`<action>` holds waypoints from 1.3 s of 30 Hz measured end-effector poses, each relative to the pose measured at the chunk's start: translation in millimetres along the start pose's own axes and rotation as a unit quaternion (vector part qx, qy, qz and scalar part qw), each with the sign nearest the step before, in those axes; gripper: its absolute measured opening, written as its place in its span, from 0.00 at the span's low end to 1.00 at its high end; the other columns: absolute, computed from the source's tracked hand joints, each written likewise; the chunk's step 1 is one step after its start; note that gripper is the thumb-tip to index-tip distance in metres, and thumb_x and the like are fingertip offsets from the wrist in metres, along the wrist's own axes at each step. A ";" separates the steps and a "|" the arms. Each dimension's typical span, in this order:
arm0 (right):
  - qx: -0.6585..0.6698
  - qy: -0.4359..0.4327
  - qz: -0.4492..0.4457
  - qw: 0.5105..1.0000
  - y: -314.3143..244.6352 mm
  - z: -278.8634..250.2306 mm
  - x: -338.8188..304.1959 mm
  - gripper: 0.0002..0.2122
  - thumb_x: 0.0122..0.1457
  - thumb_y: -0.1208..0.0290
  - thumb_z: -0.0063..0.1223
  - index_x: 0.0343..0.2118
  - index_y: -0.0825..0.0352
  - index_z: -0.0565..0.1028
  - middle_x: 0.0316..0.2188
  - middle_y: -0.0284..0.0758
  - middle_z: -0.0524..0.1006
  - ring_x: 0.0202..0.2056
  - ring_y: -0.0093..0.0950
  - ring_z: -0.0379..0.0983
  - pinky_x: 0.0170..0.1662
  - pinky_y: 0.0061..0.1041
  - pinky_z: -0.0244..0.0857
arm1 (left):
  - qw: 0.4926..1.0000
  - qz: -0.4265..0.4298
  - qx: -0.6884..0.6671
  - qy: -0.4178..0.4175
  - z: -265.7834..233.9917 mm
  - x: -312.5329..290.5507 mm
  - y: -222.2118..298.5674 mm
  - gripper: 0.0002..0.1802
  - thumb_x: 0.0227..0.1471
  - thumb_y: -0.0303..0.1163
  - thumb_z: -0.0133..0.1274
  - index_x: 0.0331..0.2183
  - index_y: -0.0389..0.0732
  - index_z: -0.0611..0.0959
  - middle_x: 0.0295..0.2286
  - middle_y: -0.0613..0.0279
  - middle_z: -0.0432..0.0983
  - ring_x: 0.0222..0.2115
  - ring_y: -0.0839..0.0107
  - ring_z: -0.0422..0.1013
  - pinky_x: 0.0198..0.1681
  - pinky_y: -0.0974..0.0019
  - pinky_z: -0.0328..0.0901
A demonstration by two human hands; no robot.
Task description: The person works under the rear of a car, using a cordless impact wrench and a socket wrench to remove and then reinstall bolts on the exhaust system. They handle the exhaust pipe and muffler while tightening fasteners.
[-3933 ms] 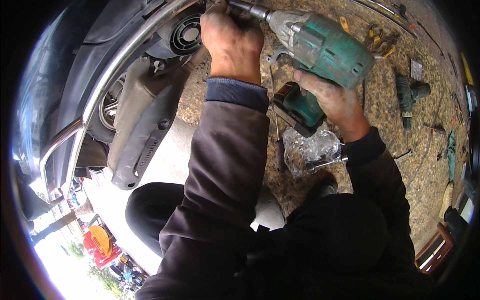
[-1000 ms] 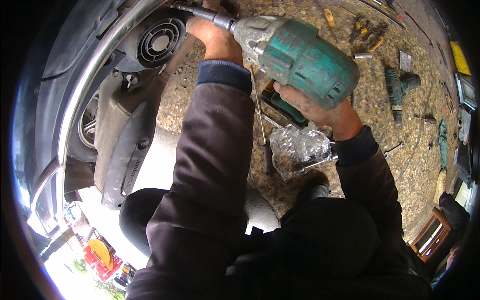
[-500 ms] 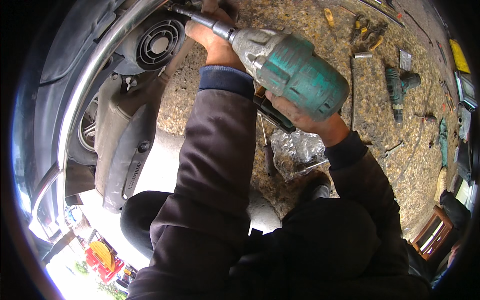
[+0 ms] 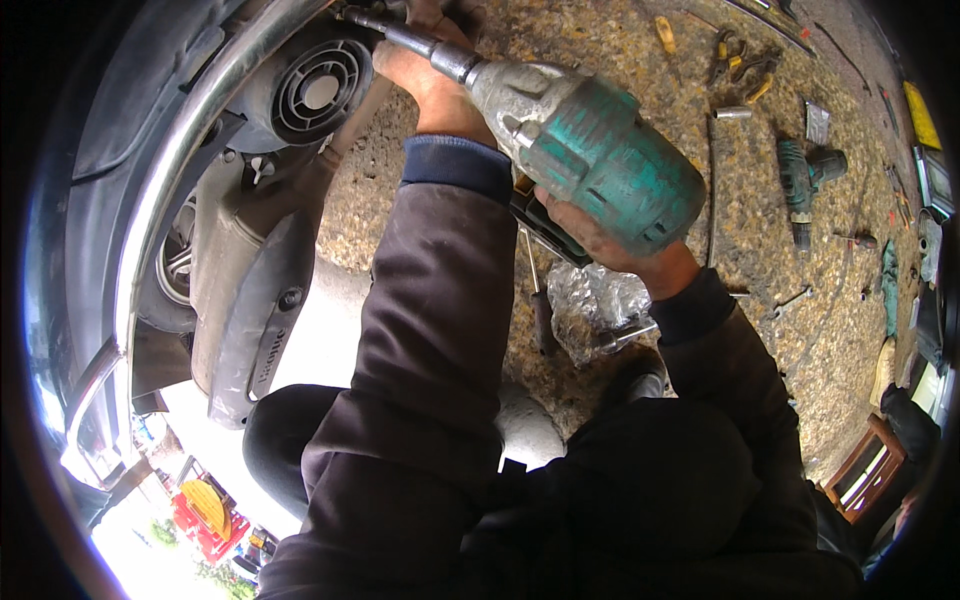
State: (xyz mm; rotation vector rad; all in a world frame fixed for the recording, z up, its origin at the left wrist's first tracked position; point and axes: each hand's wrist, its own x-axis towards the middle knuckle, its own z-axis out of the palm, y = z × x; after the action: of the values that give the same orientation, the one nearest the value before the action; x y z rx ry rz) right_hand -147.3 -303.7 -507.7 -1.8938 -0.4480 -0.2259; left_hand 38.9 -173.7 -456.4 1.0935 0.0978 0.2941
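A worn green-and-grey impact wrench (image 4: 610,165) runs diagonally across the upper middle. Its handle is in the grip of my right hand (image 4: 600,238), the fingers wrapped round below the motor housing. From its nose a long metal extension (image 4: 432,50) points up-left, to the scooter's engine side. My left hand (image 4: 437,97) is right behind this extension, against or very near it; its fingers are mostly hidden. Beside the tip are the scooter's round fan cover (image 4: 320,92) and a chrome rail (image 4: 165,190). The silencer (image 4: 250,310) hangs below the fan cover.
On the rough stone floor at right lie a cordless drill (image 4: 797,185), pliers (image 4: 735,60), a socket (image 4: 733,113) and a spanner (image 4: 792,300). Crumpled clear plastic (image 4: 595,305) and a screwdriver (image 4: 541,305) are near my foot. A wooden frame (image 4: 868,468) stands at lower right.
The wrench's rear end has shifted slightly right and down, my right hand with it. The extension and my left hand have hardly moved.
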 end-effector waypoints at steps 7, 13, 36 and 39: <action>-0.093 -0.014 -0.031 0.995 22.4 7.4 -8.6 0.20 0.59 0.71 0.58 0.55 0.65 0.73 0.53 0.34 0.77 0.54 0.28 0.74 0.58 0.29 0.67 | 1.000 0.009 0.001 0.003 1.5 -1.5 -0.5 0.14 0.60 0.40 0.55 0.41 0.41 0.77 0.27 0.60 0.76 0.26 0.67 0.73 0.32 0.62 0.71; -0.132 0.027 -0.085 0.987 28.3 11.7 -5.6 0.25 0.50 0.62 0.67 0.53 0.61 0.76 0.49 0.36 0.78 0.51 0.36 0.74 0.55 0.39 0.66 | 1.000 0.012 0.002 0.004 0.2 0.3 1.1 0.14 0.60 0.40 0.55 0.42 0.41 0.77 0.28 0.60 0.76 0.27 0.67 0.73 0.33 0.61 0.72; 0.196 0.104 0.019 0.975 -9.7 1.6 27.4 0.32 0.40 0.67 0.75 0.51 0.70 0.73 0.40 0.40 0.79 0.41 0.32 0.78 0.45 0.30 0.72 | 1.000 0.018 0.025 0.005 1.8 -1.6 -2.3 0.17 0.60 0.42 0.54 0.45 0.40 0.76 0.30 0.58 0.77 0.31 0.65 0.75 0.36 0.58 0.73; 0.054 0.154 -0.061 0.985 -3.1 1.7 34.4 0.33 0.38 0.65 0.74 0.50 0.69 0.73 0.38 0.42 0.77 0.38 0.40 0.78 0.41 0.34 0.71 | 1.000 0.017 0.024 0.001 0.3 0.6 -7.3 0.17 0.60 0.42 0.53 0.45 0.40 0.76 0.30 0.58 0.77 0.31 0.65 0.75 0.37 0.58 0.74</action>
State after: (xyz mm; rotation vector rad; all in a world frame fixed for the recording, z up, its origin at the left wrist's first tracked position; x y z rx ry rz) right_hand -117.4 -294.3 -493.0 -1.6903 -0.3582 -0.5557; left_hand 41.0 -176.9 -462.7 1.1425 0.0884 0.3238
